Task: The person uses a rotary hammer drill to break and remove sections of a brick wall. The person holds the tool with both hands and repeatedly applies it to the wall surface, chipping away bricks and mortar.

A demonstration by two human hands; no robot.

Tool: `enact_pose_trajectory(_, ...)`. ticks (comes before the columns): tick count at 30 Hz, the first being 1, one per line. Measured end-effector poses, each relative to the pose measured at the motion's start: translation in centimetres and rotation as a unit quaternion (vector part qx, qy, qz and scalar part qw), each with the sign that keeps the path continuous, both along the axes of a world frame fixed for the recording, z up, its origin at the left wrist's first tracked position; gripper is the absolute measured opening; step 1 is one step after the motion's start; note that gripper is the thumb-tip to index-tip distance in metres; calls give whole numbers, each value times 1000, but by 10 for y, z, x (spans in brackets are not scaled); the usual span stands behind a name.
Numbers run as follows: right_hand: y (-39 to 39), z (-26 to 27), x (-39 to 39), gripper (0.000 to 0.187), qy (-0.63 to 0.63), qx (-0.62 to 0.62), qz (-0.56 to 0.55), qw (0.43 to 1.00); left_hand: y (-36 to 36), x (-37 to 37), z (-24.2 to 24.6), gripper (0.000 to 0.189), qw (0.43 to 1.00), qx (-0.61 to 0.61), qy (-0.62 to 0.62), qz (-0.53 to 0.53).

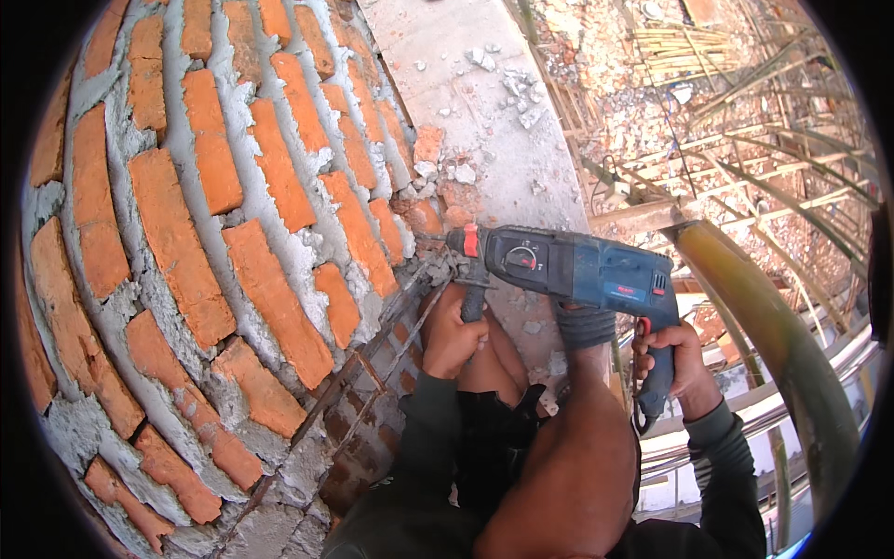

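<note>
A blue and black rotary hammer drill (580, 265) lies level across the view, its nose toward the brick wall (272, 168). My right hand (674, 356) is wrapped around its rear handle, near the red trigger. With my left hand (450, 335) I grip the black side handle (474, 300) below the red collar. The bit (431, 237) meets broken masonry at the wall's lower edge; its tip is lost among the rubble. Thin metal bars (374, 370) run along that edge beside my left forearm.
A pale concrete ledge (489, 126) carries mortar chunks (520, 87) and brick pieces (428, 143). Right of it is a drop to rubble-strewn ground, crossed by bamboo scaffolding. A thick bamboo pole (768, 356) rises close to my right arm. My bare knee (566, 475) is bent beneath the drill.
</note>
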State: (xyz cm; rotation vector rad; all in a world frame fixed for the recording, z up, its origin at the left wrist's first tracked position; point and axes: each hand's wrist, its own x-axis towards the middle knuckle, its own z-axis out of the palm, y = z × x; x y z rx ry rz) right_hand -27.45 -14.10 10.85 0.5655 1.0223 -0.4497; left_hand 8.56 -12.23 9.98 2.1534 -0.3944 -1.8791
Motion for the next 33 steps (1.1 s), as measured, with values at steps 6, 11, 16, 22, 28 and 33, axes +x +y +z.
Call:
enact_pose_trajectory(6,-26,-11,-11,28,4,-56,12,998,-16,-15,1,10,998,-30,-7,46)
enact_pose_trajectory(11,6,13,-11,34,12,-44,-5,999,0,-15,10,14,996,-6,-55,-71)
enact_pose_trajectory(16,24,32,-4,33,13,-43,-29,999,8,-7,21,8,980,-52,-108,-161)
enact_pose_trajectory(22,54,9,-71,38,-11,-6,-80,997,4,-59,40,31,990,-44,-17,-133)
enact_pose_trajectory(28,92,35,-112,42,53,-67,-95,992,10,-95,44,49,987,-58,59,-136)
enact_pose_trajectory(33,89,46,-85,40,111,-85,-69,988,17,-79,31,43,986,-69,36,-150)
